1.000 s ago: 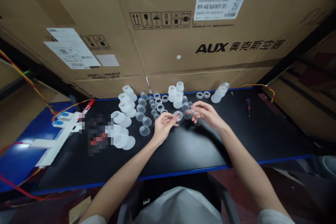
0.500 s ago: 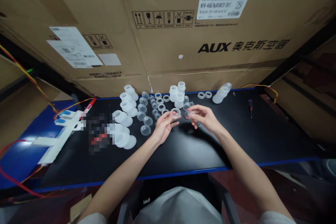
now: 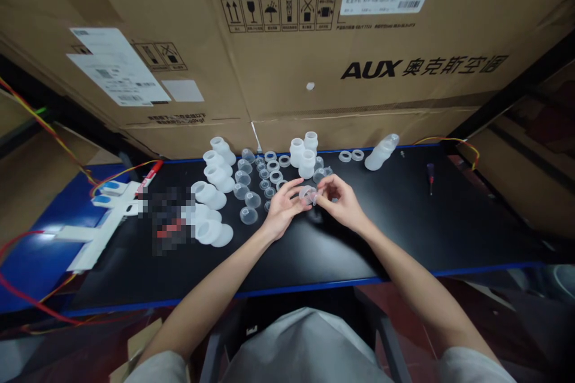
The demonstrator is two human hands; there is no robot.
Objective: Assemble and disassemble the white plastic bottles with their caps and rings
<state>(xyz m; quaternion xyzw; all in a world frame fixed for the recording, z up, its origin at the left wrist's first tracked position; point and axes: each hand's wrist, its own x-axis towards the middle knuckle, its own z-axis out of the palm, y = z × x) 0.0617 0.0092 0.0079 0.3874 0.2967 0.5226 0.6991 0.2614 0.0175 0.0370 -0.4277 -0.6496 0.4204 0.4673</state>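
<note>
Over the middle of the black table, my left hand is closed on a translucent bottle collar ring. My right hand pinches a small clear bottle nipple against that ring; how far it sits inside cannot be made out. Just beyond the hands lie more collar rings, small clear nipples and dome-shaped clear caps. White, open-necked baby bottles stand together behind them.
More white bottles line the left side. One capped bottle leans at back right, near two rings and a small screwdriver. A power strip with cables lies left. A large cardboard box walls the back.
My right hand has moved left, bringing the nipple up to the ring in my left hand. The ring has turned. The camera view has shifted slightly.
</note>
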